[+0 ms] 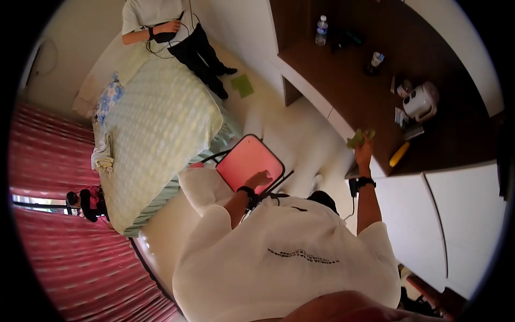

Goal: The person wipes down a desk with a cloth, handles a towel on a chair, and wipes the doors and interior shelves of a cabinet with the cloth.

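Observation:
My right hand (364,152) is closed on a crumpled green cloth (358,139) at the edge of the dark brown desktop (343,80). A yellow, elongated object (399,154) lies on the desktop just right of that hand. My left hand (260,180) is over the pink seat of a folding chair (249,155), its fingers stretched out with nothing seen in them. Whether it touches the seat I cannot tell. Both my wrists carry black bands.
A bed (161,112) stands at the left, with another person (182,37) beside it holding a black cable. Green sheets (242,86) lie on the floor. A kettle (420,102), a water bottle (321,30) and small items stand on the desktop. Red curtains (64,257) hang left.

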Motion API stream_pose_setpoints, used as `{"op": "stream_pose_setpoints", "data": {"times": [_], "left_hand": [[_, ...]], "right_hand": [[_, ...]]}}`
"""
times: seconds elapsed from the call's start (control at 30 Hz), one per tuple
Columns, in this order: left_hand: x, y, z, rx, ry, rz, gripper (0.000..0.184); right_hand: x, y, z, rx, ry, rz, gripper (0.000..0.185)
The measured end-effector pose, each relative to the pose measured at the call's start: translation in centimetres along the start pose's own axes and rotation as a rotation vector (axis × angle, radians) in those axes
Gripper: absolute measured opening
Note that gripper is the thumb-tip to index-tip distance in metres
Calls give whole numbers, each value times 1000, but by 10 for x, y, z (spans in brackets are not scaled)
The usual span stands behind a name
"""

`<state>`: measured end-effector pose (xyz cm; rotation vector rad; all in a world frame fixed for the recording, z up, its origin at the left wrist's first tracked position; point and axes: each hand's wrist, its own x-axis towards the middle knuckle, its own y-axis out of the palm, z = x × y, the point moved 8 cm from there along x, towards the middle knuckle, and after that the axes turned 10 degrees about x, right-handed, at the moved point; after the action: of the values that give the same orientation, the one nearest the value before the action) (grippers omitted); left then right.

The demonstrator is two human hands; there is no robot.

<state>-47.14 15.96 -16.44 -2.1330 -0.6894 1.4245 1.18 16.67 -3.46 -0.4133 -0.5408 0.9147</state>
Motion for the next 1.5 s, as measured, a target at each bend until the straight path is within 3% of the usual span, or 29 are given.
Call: {"op": "stream_pose_setpoints", "data": {"times": [0.23,0.4,0.57,0.7,0.83,0.9,0.93,0.97,1.03,1.13,1.2,1.27,1.33,1.4,1.47,1.5], "left_hand": [[87,-26,-183,1,315,-9,50],[90,-74,-320,-80,648,-76,39],[111,-91,-393,-45,750,-54,39],[127,-99,-418,-15,860,-52,43],[129,-122,-435,45,986,-111,39],[146,-126,-435,102,1028,-280,47],[163,-125,-430,64,872,-204,60],[167,-126,-433,54,872,-206,60],[161,-144,-438,28,813,-351,73],[155,-150,-453,-8,972,-398,81],[169,-142,-450,18,952,-425,81],[180,-136,-446,50,943,-459,82],[186,-140,-443,173,864,-492,86],[198,-139,-441,207,856,-415,78],[206,-136,-439,234,847,-337,69],[216,-137,-433,251,742,-270,62]], "right_hand": [[58,4,-24,-2,-41,129,42],[75,2,-39,9,141,236,41],[78,12,-69,44,90,258,37],[83,14,-90,94,-34,208,34],[94,7,-91,68,-75,209,42],[89,7,-90,80,-107,182,46],[93,14,-92,47,-8,230,49],[98,20,-94,10,87,281,52],[103,35,-89,29,70,265,51],[115,55,-79,106,-7,266,49],[121,68,-73,157,-69,288,48],[123,88,-86,174,143,445,43],[123,86,-87,322,84,433,39],[121,77,-84,468,25,421,34],[119,59,-92,491,178,387,24],[117,53,-96,488,179,394,24]]}}
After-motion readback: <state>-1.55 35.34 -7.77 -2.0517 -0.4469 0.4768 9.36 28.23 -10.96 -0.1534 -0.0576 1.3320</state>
